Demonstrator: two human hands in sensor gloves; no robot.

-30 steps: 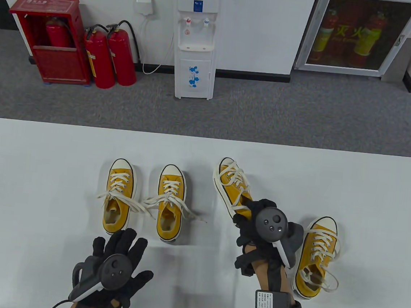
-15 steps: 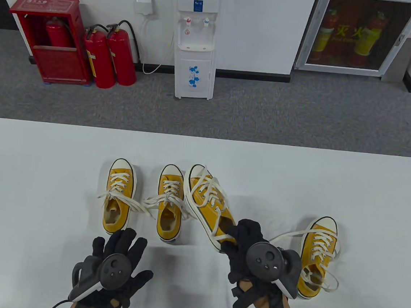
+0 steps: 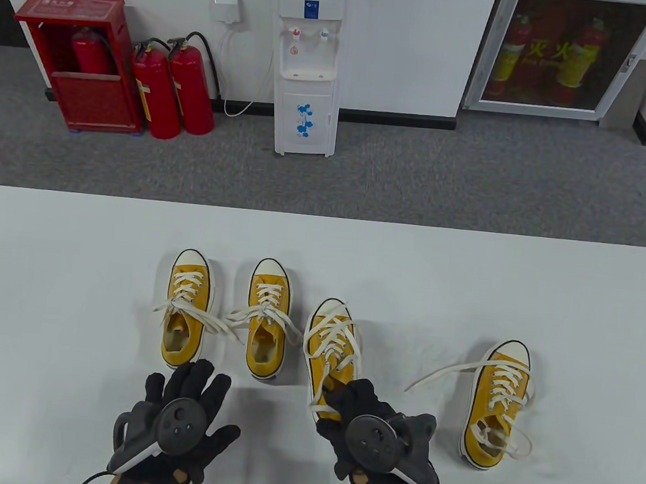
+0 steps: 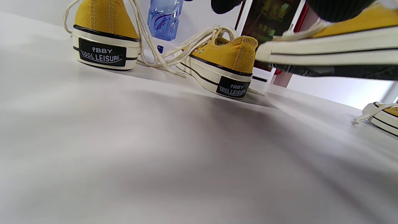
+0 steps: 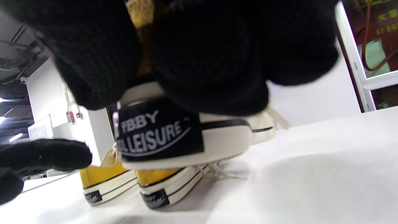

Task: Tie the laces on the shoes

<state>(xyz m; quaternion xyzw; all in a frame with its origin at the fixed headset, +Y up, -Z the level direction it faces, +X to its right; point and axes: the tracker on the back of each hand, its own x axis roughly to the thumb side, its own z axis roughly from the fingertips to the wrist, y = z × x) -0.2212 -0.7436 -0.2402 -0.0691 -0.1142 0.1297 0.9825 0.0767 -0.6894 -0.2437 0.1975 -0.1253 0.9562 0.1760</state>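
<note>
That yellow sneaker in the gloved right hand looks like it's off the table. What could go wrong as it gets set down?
Three risks:
1. The right hand grips the held sneaker only at the heel, so the raised shoe might tip or slip.
2. It hangs close beside the second sneaker, whose untied lace trails toward it and could get trapped underneath.
3. The far-right sneaker's lace lies stretched across the table, where a passing hand could snag it.

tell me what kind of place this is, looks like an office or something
Probably an office or lab-type workroom rather than a home: grey carpet floor, a water dispenser against the wall, red fire extinguishers beside a red cabinet, and a plain white table with four yellow sneakers set out on it.
</note>
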